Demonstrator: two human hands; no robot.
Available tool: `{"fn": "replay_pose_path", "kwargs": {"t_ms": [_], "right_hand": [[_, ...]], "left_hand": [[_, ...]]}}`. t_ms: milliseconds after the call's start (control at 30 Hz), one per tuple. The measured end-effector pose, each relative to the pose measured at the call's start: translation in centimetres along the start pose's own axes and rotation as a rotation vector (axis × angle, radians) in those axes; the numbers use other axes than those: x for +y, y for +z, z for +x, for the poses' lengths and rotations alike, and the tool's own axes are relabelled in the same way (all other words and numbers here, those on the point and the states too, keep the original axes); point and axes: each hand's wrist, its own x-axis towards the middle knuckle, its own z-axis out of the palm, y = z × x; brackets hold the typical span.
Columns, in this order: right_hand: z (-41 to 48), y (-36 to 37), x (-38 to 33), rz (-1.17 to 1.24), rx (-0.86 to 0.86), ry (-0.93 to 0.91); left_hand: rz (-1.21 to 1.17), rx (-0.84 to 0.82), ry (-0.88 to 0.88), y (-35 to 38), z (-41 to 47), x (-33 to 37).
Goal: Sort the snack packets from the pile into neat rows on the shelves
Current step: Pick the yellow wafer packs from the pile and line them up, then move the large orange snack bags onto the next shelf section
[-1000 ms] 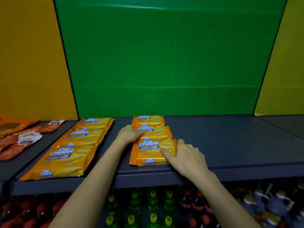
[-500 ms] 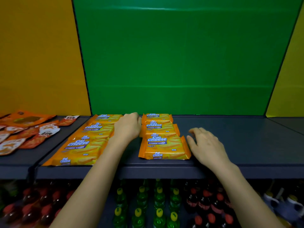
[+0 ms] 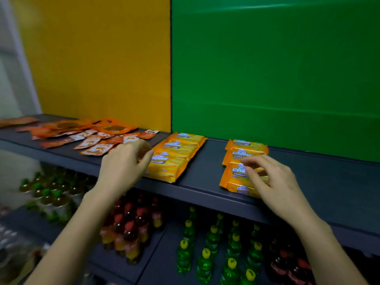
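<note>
- Cheese wafer packets in two rows on shelf; look light, slick foil, crushable, so best gripped by long edges.
- Loose orange sachets left.
- Right hand spread, empty, over right row.
- Left hand curled beside left row; grip unclear.

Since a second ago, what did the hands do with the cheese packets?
The left hand left the right row of cheese wafer packets and moved over to the left row. The right hand let go of the front packet, pulled away, then came back over it with fingers spread. Both rows stayed in place, as did the loose orange sachets.
</note>
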Motion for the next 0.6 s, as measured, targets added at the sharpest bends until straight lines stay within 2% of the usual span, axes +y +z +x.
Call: {"fn": "replay_pose_path", "kwargs": {"t_ms": [200, 433, 600], "right_hand": [[0.8, 5.0, -5.3, 0.07, -0.141, -0.168], [0.2, 10.9, -12.1, 0.105, -0.279, -0.28], [-0.1, 16.4, -17.3, 0.119, -0.356, -0.301]], "left_hand": [[0.197, 0.035, -0.11, -4.1, -5.0, -6.0], [0.261, -0.035, -0.231, -7.7, -11.1, -14.5], [0.306, -0.07, -0.21, -10.1, -13.6, -20.3]]}}
